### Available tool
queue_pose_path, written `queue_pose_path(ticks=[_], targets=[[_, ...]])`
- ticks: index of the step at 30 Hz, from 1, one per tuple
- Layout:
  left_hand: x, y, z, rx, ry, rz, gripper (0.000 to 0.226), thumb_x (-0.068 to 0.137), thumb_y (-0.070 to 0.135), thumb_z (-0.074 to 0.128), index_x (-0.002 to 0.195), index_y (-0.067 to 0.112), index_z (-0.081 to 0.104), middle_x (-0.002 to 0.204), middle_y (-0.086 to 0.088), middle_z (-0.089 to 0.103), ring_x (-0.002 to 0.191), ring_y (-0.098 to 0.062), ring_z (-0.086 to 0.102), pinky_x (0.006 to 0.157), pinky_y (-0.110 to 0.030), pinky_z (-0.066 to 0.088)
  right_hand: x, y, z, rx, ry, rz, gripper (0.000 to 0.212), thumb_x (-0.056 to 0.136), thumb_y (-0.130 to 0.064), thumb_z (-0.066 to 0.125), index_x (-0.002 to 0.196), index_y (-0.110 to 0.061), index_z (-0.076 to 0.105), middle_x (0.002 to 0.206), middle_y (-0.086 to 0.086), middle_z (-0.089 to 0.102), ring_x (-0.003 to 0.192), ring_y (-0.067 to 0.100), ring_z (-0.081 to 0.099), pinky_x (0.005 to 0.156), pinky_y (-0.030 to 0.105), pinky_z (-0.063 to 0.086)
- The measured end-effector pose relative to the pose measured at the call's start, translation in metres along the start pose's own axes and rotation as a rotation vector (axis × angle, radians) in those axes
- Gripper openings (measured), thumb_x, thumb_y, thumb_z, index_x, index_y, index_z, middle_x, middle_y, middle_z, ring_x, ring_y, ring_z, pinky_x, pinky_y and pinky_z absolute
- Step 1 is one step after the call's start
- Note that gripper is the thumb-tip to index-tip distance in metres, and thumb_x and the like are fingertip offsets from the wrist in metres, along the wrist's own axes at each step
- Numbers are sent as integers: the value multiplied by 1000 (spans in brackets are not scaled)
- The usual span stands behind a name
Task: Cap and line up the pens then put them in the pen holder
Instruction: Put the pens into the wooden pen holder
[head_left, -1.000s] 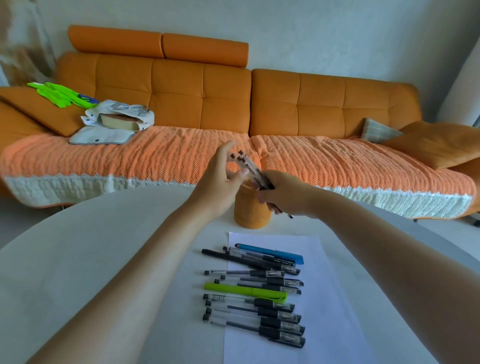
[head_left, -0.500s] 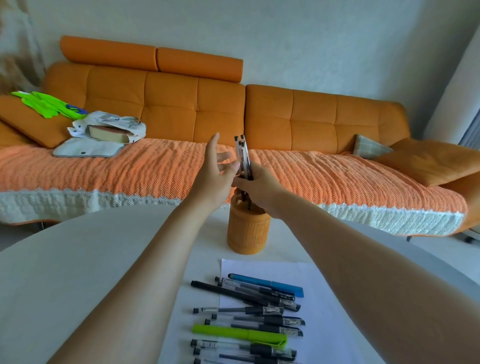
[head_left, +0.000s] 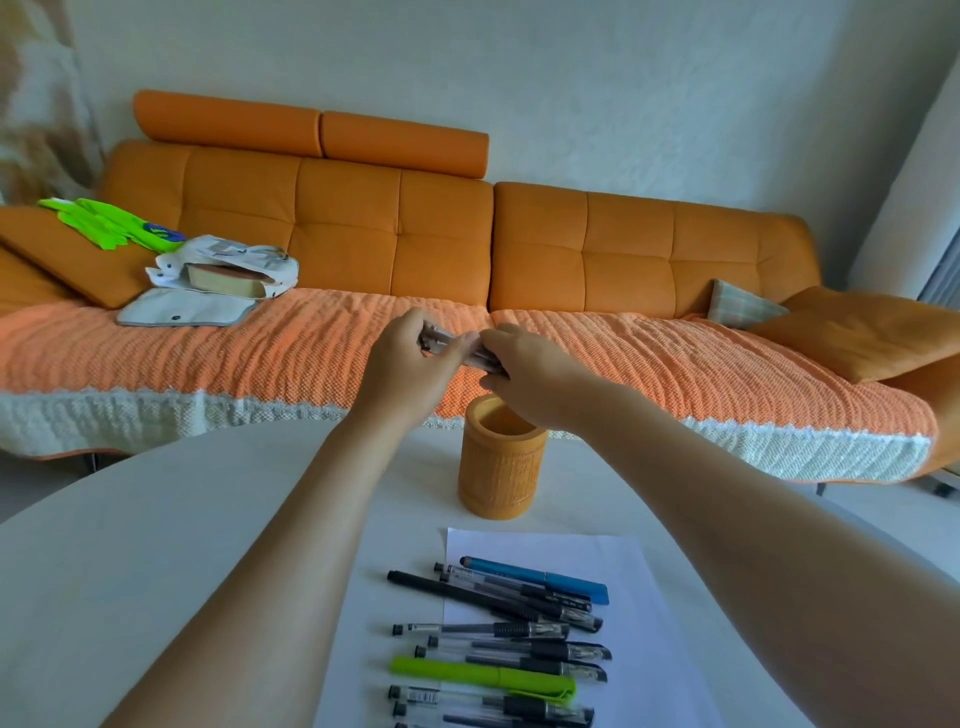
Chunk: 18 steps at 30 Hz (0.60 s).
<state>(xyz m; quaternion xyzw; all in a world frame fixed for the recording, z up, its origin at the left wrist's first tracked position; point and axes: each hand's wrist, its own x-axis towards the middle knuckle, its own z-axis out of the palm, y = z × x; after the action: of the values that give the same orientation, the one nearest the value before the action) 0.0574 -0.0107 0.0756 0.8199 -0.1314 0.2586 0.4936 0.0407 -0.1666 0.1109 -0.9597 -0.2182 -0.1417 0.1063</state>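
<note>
Nearest the viewer, on a sheet of white paper (head_left: 649, 649): loose pens lying crosswise in a rough row. Most are clear-barrelled gel pens (head_left: 498, 630), with one lime-green pen (head_left: 483, 675), one all-black pen (head_left: 452, 592) and one blue pen (head_left: 535, 578) at the far end. The paper lies on a white rounded surface (head_left: 156, 545).

Just beyond the paper: orange pen holder (head_left: 501, 467), upright.

Above the holder: left hand (head_left: 410, 364) and right hand (head_left: 530, 379), the fingers of both curled round one bundle of pens (head_left: 488, 362). The bundle is held roughly level, clear of the holder's rim.

Farthest: orange sofa (head_left: 395, 234) with a knitted throw (head_left: 260, 353). A white bag (head_left: 234, 265) and green gloves (head_left: 114, 223) lie at its left end.
</note>
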Motion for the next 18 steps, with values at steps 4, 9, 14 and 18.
queue_pose_path(ticks=[4,9,14,18], targets=[[-3,1,-5,43,0,82,30,86,42,68,94,16,57,94,-1,51,75,-8,49,59,-20,36,-7,-3,-4,-15,-14,14,13,96,-16,59,92,-21,47,85,-3,51,79,20,51,59,28,33],[-10,-1,-9,264,-300,229,30,91,55,53,105,30,60,99,4,57,86,-14,56,67,-33,48,-8,-2,-16,-155,-62,99,7,93,-28,61,99,-28,65,81,-8,57,83,20,53,62,30,38],[-12,-5,-5,398,-390,242,25,99,40,47,89,19,53,72,5,47,67,-17,48,53,-33,31,-10,-1,-22,-263,8,175,32,84,-45,68,113,-34,62,101,-8,65,95,18,57,79,38,47],[-16,-15,-6,314,-407,99,24,103,37,40,90,19,50,67,3,47,61,-16,44,53,-33,28,-10,9,-16,-160,201,309,87,60,-67,77,134,-34,47,125,-5,57,116,21,54,98,47,41]])
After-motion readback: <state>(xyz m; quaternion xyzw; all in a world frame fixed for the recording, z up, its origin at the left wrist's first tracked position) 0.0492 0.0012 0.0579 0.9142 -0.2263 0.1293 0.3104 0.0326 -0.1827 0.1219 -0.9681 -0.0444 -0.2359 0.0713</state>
